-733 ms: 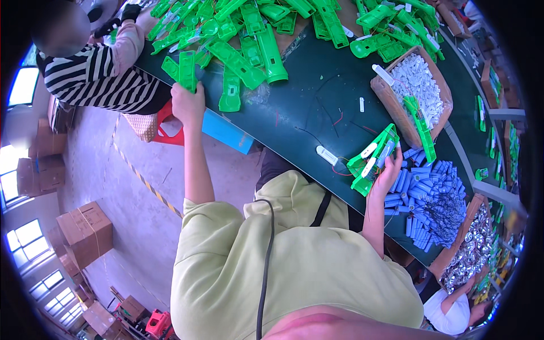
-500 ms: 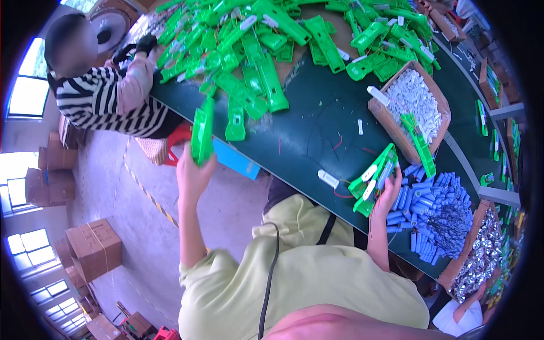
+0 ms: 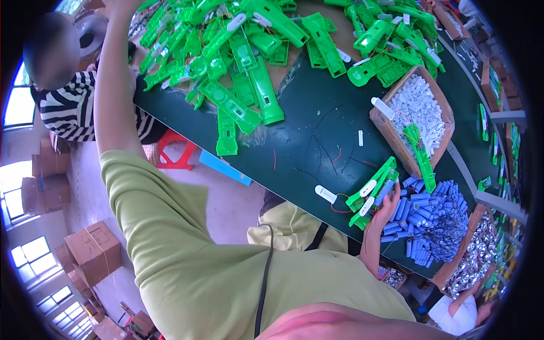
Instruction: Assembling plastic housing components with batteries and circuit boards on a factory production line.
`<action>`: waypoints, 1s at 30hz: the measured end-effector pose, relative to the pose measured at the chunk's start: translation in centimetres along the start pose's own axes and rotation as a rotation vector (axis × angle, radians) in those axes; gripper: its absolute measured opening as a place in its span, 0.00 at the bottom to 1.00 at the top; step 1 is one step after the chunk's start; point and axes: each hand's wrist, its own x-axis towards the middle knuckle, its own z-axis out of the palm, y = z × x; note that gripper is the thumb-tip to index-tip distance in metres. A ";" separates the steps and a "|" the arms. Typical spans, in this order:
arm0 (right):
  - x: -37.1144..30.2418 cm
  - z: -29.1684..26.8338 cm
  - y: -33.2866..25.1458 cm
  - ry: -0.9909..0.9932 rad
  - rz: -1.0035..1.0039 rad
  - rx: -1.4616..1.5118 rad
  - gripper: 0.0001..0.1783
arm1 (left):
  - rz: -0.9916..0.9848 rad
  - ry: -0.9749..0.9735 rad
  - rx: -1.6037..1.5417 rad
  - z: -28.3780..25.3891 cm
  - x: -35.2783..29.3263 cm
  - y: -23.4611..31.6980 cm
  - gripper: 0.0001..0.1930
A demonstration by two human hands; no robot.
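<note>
My right hand (image 3: 385, 212) is closed round green plastic casings (image 3: 371, 192) near the table's front edge. A blue cylindrical battery (image 3: 386, 190) and white elongated pieces show at the fingers, with thin red wires beside them. A white piece (image 3: 326, 194) on a red wire lies just left of the casings. My left arm stretches far forward, past the left end of a big heap of green casings (image 3: 235, 62). The left hand (image 3: 120, 4) is cut off by the upper edge, so its fingers and anything in them are hidden.
A cardboard box of small white parts (image 3: 416, 105) has a green casing (image 3: 419, 158) lying across its rim. Blue wired batteries (image 3: 428, 218) are piled right of my hand, beside a box of shiny metal parts (image 3: 473, 255). A person in striped clothing (image 3: 65, 107) sits at left.
My left hand, which held a green casing near the table's left edge, has swung up and forward to the upper edge. The right hand stays on its casings.
</note>
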 end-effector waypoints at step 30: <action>0.4 -2.2 1.2 -0.102 -0.008 0.047 0.32 | 0.151 -1.444 -0.866 -13.0 -20.6 -0.9 0.30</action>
